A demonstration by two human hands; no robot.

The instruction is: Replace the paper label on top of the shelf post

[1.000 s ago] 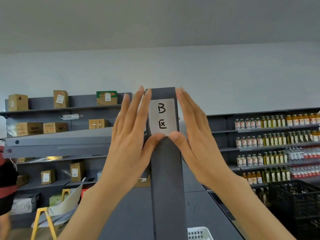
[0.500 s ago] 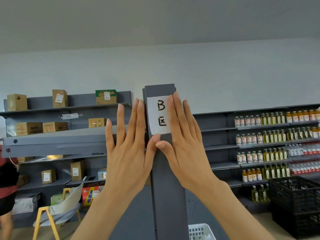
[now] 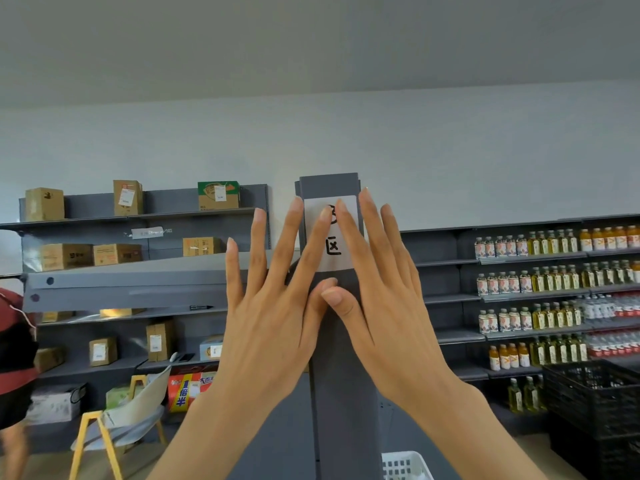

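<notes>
The paper label [image 3: 331, 233] sits near the top of the grey shelf post [image 3: 341, 358] right in front of me, its upper character partly hidden under my fingertips and the lower one showing between my hands. My left hand [image 3: 273, 306] and right hand [image 3: 381, 299] lie flat and spread against it, fingers [image 3: 313, 244] outstretched and grasping nothing, the index fingers pressing on the label's face and the two thumbs meeting on the post just below its bottom edge.

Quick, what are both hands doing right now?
Left hand: open, flat, fingers on the paper label.
Right hand: open, flat, pressing the label too.
</notes>
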